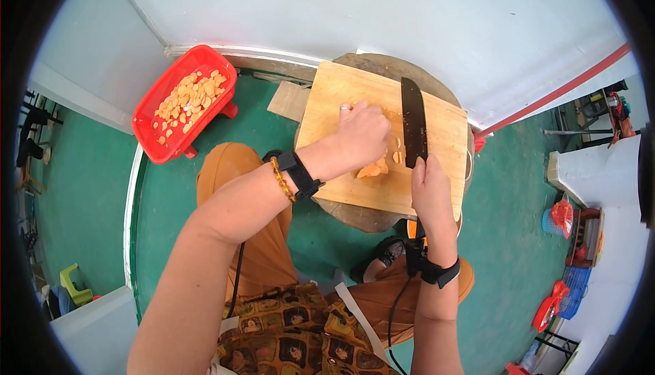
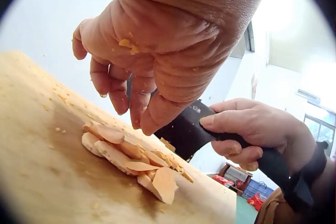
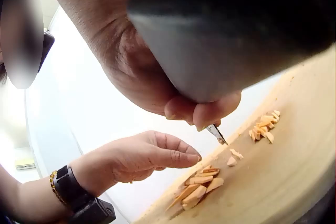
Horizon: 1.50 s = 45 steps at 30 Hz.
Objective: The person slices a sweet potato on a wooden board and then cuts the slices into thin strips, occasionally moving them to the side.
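Note:
My right hand (image 1: pixel 431 187) grips the handle of a dark, broad-bladed cleaver (image 1: pixel 414 123). The blade stands over the right part of a wooden cutting board (image 1: pixel 341 88). On the blade's left, my left hand (image 1: pixel 364 133) hangs over the board, its fingers bent loosely downward with nothing seen between them. Below its fingertips lies a loose heap of pale orange vegetable slices (image 2: pixel 131 155), which look like sweet potato. In the right wrist view, a smaller pile of cut pieces (image 3: pixel 264 126) lies apart from those slices. Orange crumbs stick to my left palm.
The board rests on a round wooden stump (image 1: pixel 348 215) between my knees, close to a white wall (image 1: pixel 382 7). A red plastic basin (image 1: pixel 222 106) holding many orange slices (image 1: pixel 191 99) stands at the left. A flat wooden piece (image 1: pixel 288 99) lies beside the stump.

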Each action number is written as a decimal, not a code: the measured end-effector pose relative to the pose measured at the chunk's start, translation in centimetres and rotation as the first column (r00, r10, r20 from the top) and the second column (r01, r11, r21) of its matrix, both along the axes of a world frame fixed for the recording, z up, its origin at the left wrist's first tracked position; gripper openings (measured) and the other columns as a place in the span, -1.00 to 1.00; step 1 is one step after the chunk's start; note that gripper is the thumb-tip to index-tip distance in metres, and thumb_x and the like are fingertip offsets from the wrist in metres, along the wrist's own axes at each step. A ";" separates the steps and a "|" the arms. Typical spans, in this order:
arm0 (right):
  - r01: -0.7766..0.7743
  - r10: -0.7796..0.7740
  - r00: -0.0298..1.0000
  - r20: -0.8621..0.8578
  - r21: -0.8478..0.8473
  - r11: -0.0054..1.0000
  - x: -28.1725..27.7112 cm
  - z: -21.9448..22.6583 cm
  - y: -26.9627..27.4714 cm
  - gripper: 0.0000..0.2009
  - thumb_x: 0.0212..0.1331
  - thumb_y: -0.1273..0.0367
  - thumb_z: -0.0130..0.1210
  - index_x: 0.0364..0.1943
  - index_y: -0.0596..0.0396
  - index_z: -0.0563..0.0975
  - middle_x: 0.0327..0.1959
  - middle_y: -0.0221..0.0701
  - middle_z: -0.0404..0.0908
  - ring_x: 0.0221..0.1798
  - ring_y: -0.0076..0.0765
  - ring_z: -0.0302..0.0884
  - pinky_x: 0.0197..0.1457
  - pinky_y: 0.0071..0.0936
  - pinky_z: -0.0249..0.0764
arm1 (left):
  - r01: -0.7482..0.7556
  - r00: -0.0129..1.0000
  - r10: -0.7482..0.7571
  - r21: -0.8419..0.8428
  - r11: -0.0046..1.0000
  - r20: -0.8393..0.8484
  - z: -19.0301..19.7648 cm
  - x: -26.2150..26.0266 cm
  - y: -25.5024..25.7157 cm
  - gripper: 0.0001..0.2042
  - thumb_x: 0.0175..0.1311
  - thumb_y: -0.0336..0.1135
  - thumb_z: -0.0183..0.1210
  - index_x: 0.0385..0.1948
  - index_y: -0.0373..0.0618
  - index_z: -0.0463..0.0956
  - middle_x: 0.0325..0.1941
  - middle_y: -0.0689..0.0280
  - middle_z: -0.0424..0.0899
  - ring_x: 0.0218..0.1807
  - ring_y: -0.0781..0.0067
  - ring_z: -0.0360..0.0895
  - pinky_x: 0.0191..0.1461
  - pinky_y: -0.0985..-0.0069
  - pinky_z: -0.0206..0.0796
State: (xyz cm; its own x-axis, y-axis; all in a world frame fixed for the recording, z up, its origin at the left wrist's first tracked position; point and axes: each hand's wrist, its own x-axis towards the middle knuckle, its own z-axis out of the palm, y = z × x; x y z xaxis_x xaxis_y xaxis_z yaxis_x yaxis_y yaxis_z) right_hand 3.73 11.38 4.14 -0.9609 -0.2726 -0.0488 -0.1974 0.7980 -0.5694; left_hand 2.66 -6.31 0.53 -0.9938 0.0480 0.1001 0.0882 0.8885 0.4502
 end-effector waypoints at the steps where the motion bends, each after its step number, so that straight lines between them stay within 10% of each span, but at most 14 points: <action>1: 0.014 -0.014 1.000 0.002 0.013 1.000 -0.1 0.2 0.1 -0.78 0.30 0.35 -0.10 -0.36 0.28 0.37 -0.50 0.14 0.48 -0.40 0.34 0.44 -0.37 0.04 0.32 | -0.001 1.000 0.001 -0.005 1.000 -0.003 0.1 0.0 0.0 -0.97 -0.05 -0.36 0.23 -0.56 0.05 0.64 -0.33 0.32 0.53 -0.06 0.23 0.37 -0.02 0.17 0.03; 45: -0.016 0.017 0.999 0.027 -0.014 1.000 -0.1 -0.7 0.3 -0.78 0.31 0.36 -0.11 -0.35 0.29 0.37 -0.52 0.17 0.48 -0.38 0.36 0.45 -0.36 0.04 0.36 | -0.027 0.999 0.026 0.015 1.000 0.026 1.6 -0.7 -0.6 -0.94 -0.03 -0.34 0.22 -0.52 0.06 0.66 -0.32 0.30 0.53 -0.04 0.21 0.36 0.03 0.17 0.02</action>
State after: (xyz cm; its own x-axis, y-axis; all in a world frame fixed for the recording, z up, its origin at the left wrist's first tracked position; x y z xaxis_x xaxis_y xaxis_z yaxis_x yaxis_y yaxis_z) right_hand 3.62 11.67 3.42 -0.9546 -0.2891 -0.0711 -0.1947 0.7870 -0.5854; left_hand 1.97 -6.95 2.09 -0.9970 0.0202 0.0747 0.0528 0.8833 0.4658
